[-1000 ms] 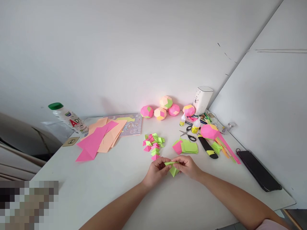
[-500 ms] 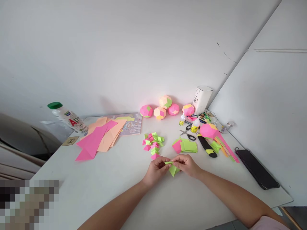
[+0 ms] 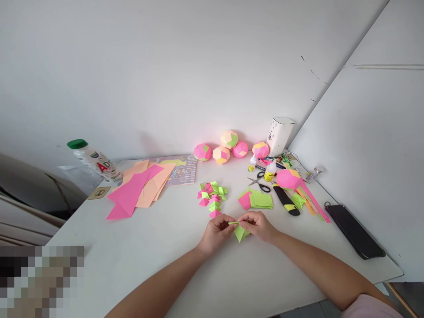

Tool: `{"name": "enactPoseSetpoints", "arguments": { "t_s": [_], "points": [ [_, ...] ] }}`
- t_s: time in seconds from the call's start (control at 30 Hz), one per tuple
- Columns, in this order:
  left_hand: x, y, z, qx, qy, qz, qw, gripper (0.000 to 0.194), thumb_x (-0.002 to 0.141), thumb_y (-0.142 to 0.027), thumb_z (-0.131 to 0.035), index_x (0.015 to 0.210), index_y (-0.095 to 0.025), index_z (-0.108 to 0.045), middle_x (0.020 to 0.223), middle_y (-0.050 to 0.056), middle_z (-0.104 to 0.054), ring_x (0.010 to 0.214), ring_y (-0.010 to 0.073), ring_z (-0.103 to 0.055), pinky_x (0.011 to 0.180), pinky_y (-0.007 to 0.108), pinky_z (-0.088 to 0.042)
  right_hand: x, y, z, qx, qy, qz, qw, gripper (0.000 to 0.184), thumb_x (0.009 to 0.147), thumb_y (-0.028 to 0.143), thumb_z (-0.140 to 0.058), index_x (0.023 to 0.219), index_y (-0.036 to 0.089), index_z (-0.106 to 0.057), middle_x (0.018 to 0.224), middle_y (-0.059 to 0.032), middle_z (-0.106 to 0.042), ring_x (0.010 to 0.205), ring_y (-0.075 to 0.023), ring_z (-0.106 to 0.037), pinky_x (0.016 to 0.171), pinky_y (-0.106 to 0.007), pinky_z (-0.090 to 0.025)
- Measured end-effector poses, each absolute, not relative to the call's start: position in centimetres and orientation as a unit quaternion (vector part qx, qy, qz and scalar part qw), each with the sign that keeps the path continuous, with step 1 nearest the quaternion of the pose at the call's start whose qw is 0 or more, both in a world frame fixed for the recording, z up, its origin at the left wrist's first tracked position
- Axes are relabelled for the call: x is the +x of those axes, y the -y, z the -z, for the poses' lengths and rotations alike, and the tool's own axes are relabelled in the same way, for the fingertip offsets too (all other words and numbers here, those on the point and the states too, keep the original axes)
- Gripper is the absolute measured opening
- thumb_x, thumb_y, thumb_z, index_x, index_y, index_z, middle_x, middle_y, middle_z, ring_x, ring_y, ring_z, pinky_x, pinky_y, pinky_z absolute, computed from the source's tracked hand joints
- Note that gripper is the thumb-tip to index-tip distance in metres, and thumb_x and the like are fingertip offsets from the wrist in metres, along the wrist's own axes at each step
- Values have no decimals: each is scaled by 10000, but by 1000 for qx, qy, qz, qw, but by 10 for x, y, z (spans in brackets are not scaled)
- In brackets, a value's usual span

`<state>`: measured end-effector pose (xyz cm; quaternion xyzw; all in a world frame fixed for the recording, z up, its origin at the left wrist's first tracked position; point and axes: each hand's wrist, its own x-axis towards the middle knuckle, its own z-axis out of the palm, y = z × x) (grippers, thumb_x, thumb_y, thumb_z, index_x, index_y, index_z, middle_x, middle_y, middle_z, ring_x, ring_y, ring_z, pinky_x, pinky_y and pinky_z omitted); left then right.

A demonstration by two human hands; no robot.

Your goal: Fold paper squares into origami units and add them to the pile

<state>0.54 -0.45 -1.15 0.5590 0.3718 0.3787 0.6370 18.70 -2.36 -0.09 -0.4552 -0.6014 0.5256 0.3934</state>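
A small piece of lime-green paper (image 3: 240, 233), folded with a point hanging down, is between both hands just above the table. My left hand (image 3: 217, 232) pinches its left upper edge between thumb and fingers. My right hand (image 3: 259, 226) grips its right upper edge, fingertips close to those of the left. Fingers cover part of the folds. Beyond the left hand lie pink and green folded paper pieces (image 3: 212, 194), some nested in a row. A stack of green paper squares (image 3: 261, 200) lies behind the right hand, with a pink sheet (image 3: 245, 201) beside it.
Several faceted paper balls (image 3: 221, 154) sit by the wall. Scissors (image 3: 264, 187), a glue bottle (image 3: 270, 171) and a box cutter (image 3: 285, 201) lie right of centre. A black phone (image 3: 354, 230) is far right. Pink paper sheets (image 3: 127, 198) and a white bottle (image 3: 96, 161) stand left.
The view has shifted slightly. Both hands keep their pinch on the green paper, with hardly any visible movement of fingers or paper.
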Motion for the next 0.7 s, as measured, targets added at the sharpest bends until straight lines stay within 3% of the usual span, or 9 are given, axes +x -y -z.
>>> {"name": "enactPoseSetpoints", "arguments": {
  "t_s": [0.27,0.7],
  "points": [
    [5,5,6,578,-376,-369,624,267,713,-401,-643,733,-143,-578,566,-34,-481,487,67,-404,444,189,-321,187,25,-2,-455,614,-516,387,231,774,369,-600,778,142,-642,551,33,-474,476,-76,-390,430,-196,-311],
    [4,6,1,562,-385,-359,638,274,708,-412,-638,709,-153,-550,497,-53,-460,443,71,-403,441,196,-304,186,25,-2,-452,598,-531,395,236,774,376,-599,785,144,-637,562,29,-503,481,-85,-444,443,-203,-369]
  ]
}}
